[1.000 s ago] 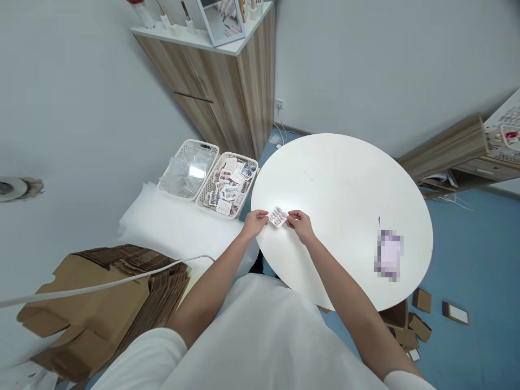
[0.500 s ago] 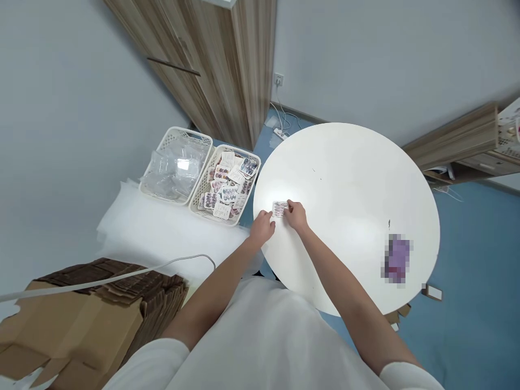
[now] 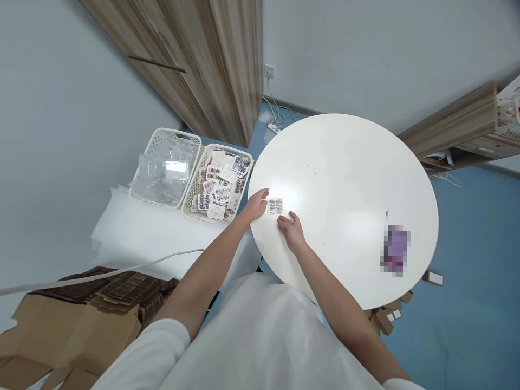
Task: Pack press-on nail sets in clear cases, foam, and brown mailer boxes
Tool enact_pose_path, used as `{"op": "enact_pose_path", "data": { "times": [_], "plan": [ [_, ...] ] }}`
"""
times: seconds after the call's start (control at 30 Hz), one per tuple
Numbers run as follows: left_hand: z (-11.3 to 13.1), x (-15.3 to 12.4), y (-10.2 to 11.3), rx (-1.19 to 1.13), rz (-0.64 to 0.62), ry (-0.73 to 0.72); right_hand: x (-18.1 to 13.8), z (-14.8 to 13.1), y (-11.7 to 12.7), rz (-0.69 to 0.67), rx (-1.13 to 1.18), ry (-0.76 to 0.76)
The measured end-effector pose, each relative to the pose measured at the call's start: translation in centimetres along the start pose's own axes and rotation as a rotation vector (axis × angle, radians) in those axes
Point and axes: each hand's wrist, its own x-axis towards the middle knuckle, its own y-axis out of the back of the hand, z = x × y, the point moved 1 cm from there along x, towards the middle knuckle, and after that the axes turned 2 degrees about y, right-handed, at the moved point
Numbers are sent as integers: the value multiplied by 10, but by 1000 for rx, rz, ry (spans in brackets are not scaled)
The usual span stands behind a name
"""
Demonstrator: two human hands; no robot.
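On the round white table, near its left edge, lies a small card of press-on nails with its patterned nails facing up. My left hand is at the card's left side, fingers stretched out and nothing held. Just below and right of the card, my right hand is open, its fingers apart and empty. To the left, a white basket is full of similar nail cards, some face up and some showing printed backs.
Another white basket holds clear plastic packaging. White foam sheets lie below the baskets, and flattened cardboard boxes are stacked at lower left. A pixelated purple item sits on the table's right. A white cable crosses the left side.
Both hands have let go of the nail card, which now lies on the table. My right hand has drawn down and opened; my left has moved up a little. The view has shifted slightly.
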Motion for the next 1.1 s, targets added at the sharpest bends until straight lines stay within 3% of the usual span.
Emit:
{"op": "enact_pose_path", "data": {
  "times": [0.17, 0.67, 0.77, 1.0, 1.1],
  "plan": [
    [3, -4, -2, -9, -61, 25, 9, -14, -3, 11, 145, -23],
    [8, -42, -12, 61, 82, 144, 34, -30, -4, -77, -62, 120],
    [4, -41, -10, 91, 97, 126, 38, -32, 0, -99, -240, 161],
    [1, -24, 3, 369, 47, 45, 47, -35, 14, -39, -1064, 405],
    [2, -16, 4, 441, 13, 47, 50, -35, 13, -33, -1232, 446]
  ]
}}
